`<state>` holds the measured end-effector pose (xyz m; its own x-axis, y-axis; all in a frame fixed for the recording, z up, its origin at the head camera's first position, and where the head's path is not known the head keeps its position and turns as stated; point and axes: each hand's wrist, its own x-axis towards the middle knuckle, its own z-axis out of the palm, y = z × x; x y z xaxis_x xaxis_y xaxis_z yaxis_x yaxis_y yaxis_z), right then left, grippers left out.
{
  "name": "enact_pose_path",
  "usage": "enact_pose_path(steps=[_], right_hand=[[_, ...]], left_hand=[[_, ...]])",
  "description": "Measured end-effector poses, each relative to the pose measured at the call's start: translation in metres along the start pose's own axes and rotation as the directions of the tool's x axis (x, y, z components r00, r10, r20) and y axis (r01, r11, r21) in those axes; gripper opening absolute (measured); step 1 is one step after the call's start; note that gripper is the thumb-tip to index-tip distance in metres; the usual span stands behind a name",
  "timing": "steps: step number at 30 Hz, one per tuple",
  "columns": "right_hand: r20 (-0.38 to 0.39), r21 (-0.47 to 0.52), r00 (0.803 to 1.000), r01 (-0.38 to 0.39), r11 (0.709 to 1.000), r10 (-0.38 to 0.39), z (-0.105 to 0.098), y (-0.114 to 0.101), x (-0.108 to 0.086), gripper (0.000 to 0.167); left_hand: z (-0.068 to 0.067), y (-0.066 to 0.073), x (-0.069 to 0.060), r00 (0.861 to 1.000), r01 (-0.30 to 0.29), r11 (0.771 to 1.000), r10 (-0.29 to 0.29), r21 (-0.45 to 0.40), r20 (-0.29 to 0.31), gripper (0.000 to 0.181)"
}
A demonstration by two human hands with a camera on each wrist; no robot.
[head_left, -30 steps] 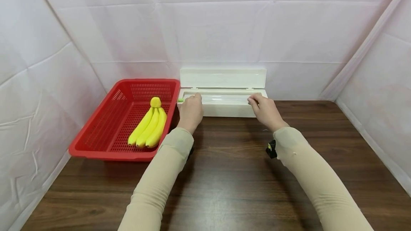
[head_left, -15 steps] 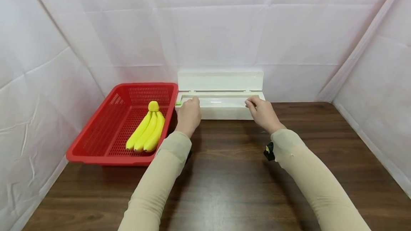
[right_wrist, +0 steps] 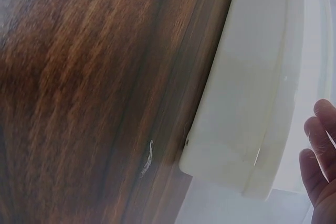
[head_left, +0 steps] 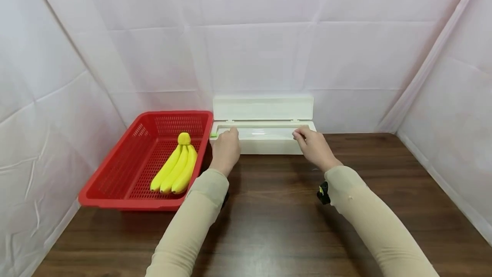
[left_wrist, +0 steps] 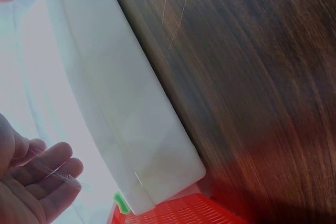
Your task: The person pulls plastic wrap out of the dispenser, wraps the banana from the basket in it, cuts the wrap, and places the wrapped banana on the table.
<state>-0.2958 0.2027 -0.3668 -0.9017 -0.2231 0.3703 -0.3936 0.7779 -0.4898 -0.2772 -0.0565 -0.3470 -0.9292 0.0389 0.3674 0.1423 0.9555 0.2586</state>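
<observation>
Since half a second ago, your head has tipped up slightly, so everything sits lower in view; your hands keep their places over the box. Your left hand (head_left: 226, 151) pinches clear film (head_left: 261, 132) between thumb and fingers, and the left wrist view shows the thin film creased across its fingertips. Your right hand (head_left: 315, 148) brings thumb and forefinger together to pinch the film near the other end, its remaining fingers bent loosely. You have both hands well apart, with the film shining between them.

Beneath them, the long white box (head_left: 269, 146) stands on the counter (head_left: 265, 225), its lid (head_left: 263, 108) raised along the back edge. You have a small green tab (head_left: 214, 135) at the box's left end, beside your left hand. Your pale sleeves (head_left: 192, 221) reach to both wrists, and a black device (head_left: 323, 193) shows under the right cuff.

To your left, just beside the box, sits a red basket (head_left: 134, 203) with slotted walls. Yellow bananas (head_left: 177, 168) lie inside it as one bunch, near the right wall, joined end pointing away from you. White cloth (head_left: 250, 54) hangs behind the box and along both sides.
</observation>
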Motion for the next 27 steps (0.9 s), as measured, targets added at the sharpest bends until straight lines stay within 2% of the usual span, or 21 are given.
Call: enact_pose_path(steps=[9,20,27], right_hand=[[0.001,-0.023,1.000,0.020,1.000,-0.020,-0.002,-0.002,-0.003,0.032],[0.008,-0.046,0.999,0.034,0.998,-0.034,-0.008,-0.007,-0.005,0.029],[0.023,-0.047,0.999,0.040,0.998,-0.039,-0.008,-0.007,-0.008,0.031]], left_hand=[[0.000,-0.001,-0.002,1.000,-0.002,1.000,0.002,-0.031,-0.025,0.005],[-0.010,0.003,0.001,0.999,0.028,0.999,-0.027,-0.045,0.034,0.009],[-0.010,0.003,-0.002,0.997,0.049,0.997,-0.045,-0.060,0.058,0.010]])
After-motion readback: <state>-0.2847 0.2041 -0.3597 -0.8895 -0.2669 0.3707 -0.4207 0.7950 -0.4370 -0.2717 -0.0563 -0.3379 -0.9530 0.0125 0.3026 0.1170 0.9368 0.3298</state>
